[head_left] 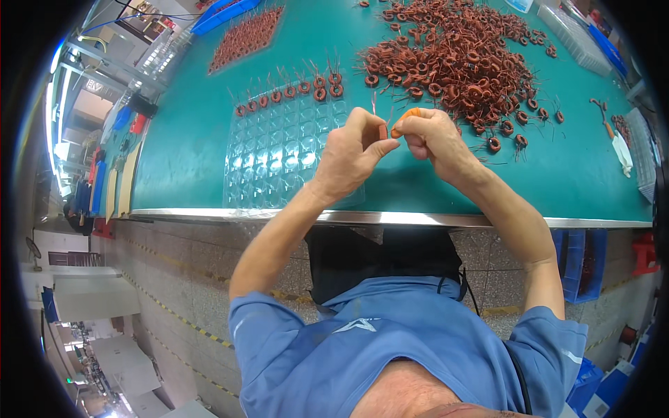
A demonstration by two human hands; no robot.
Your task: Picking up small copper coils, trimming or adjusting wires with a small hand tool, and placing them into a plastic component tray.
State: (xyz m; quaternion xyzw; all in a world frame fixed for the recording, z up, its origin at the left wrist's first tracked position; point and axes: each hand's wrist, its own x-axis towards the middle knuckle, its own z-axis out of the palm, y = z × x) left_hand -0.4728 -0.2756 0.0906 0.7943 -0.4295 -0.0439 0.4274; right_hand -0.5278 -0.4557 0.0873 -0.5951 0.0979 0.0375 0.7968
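Note:
My left hand (348,157) pinches a small copper-wound ring coil (382,131) between thumb and fingers, and thin wire leads stick up beside it. Close to its right is my right hand (435,139), its fingers closed together. Something orange, perhaps a fingertip cover, shows at its thumb and forefinger; what the fingers grip is too small to make out. Under and left of my left hand lies a clear plastic tray (240,177) with round pockets. Several ring coils (304,88) sit in its far rows with leads pointing up; the nearer pockets hold none.
A large heap of ring coils (460,63) covers the far right of the green table (181,153). At the far left are a filled coil tray (247,42) and a blue bin (221,15). An orange-handled tool (608,129) and stacked clear trays (575,42) lie right.

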